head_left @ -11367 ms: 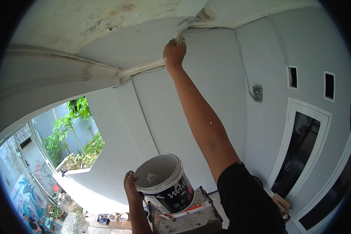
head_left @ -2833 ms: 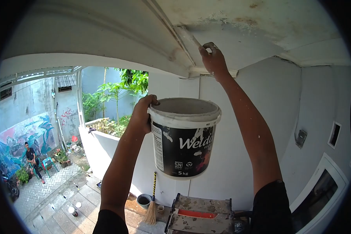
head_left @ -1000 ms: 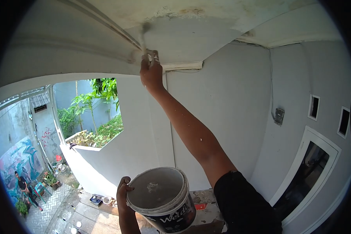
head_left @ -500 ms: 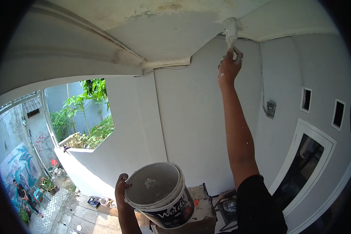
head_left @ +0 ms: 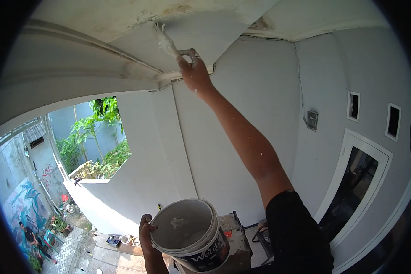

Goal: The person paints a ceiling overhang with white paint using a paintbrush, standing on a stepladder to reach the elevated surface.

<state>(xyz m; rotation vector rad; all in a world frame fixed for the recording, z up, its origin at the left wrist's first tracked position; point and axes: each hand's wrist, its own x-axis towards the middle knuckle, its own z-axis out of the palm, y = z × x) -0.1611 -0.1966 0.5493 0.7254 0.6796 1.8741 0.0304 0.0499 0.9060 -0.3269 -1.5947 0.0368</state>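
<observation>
My right hand (head_left: 194, 71) is raised with its fingers wrapped round the handle of a paintbrush (head_left: 165, 42) covered in white paint. The bristle end touches the ceiling (head_left: 205, 34) beside a stained, peeling patch. Down in front of me, my left hand (head_left: 146, 230) grips the rim of a paint bucket (head_left: 201, 258) with a dark label. The bucket is tilted, so its pale, coated inside shows, with a small whitish lump in it.
Below the bucket is a paint-spattered surface (head_left: 230, 223). A white-framed door (head_left: 345, 182) and an electrical box (head_left: 311, 120) are on the right. At lower left, a person (head_left: 32, 237) sits outside near potted plants. A ceiling beam (head_left: 91, 41) runs along the left.
My right hand has swept the paintbrush left across the ceiling, from near the wall corner to the stained patch. The bucket, still in my left hand, sits slightly lower in view.
</observation>
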